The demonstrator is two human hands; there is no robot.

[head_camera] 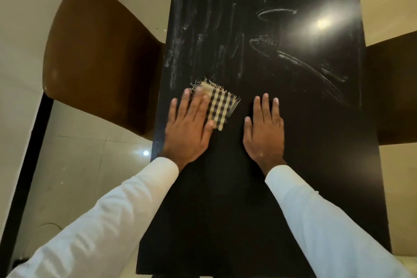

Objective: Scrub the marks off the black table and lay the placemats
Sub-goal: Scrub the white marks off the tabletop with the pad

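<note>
The black table [259,187] runs away from me, long and narrow. White chalky marks [284,11] streak its far half, while the near half looks dark and unmarked. My left hand [189,128] lies flat with straight fingers pressing a folded checked cloth [220,106] with frayed edges onto the table near its left edge. My right hand [264,133] rests flat on the bare tabletop beside it, fingers straight, holding nothing. No placemats are in view.
A brown upholstered chair [101,56] stands against the table's left side. Part of another brown chair [394,92] shows at the right edge. Pale glossy floor tiles [90,165] surround the table. A lamp reflection glares on the tabletop [322,22].
</note>
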